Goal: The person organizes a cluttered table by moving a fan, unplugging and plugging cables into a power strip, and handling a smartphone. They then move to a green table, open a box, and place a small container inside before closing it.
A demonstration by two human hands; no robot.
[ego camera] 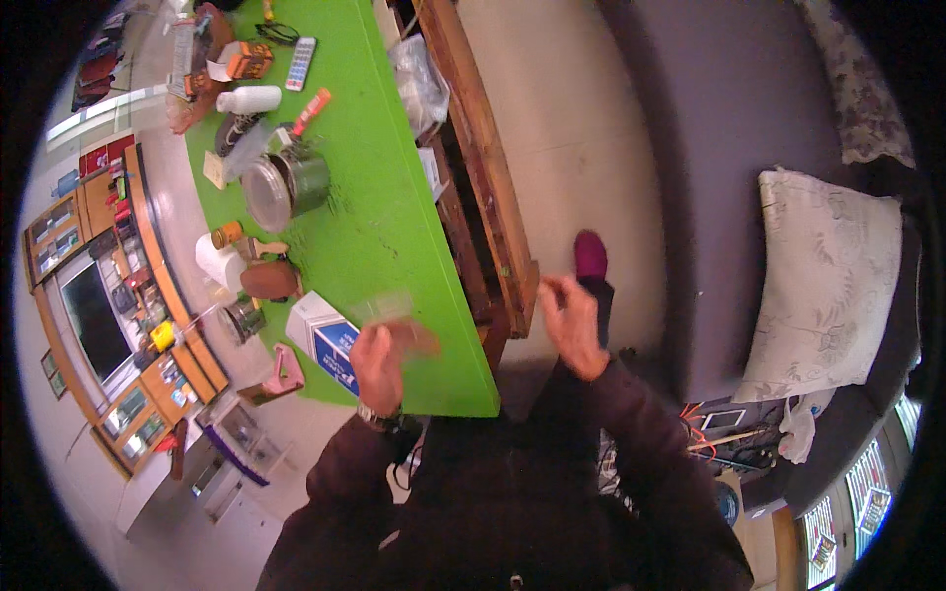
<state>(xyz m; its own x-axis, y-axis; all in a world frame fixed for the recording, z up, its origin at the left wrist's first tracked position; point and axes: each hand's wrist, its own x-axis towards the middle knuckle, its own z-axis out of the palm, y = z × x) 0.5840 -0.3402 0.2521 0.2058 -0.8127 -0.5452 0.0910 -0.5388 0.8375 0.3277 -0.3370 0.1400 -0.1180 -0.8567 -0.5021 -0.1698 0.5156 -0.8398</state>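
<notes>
My left hand (384, 358) is over the near corner of the green tabletop (369, 214), blurred by motion, beside a blue and white paper napkin box (325, 340). A small pale, see-through thing (383, 304) shows just past its fingers; whether the hand holds it is unclear. My right hand (573, 318) is by the end of the wooden drawer (517, 288), which is pulled out from under the tabletop. Its fingers are bent near the drawer's corner; contact is unclear. Inside the drawer lie clear plastic bags (420, 85) and a white packet (433, 173).
On the tabletop stand a metal pot (307, 181) with a round lid, a white bottle (250, 99), a remote control (301, 64), an orange-capped tube (312, 111) and a paper roll (219, 262). A dark sofa with a patterned cushion (824, 288) stands at the right.
</notes>
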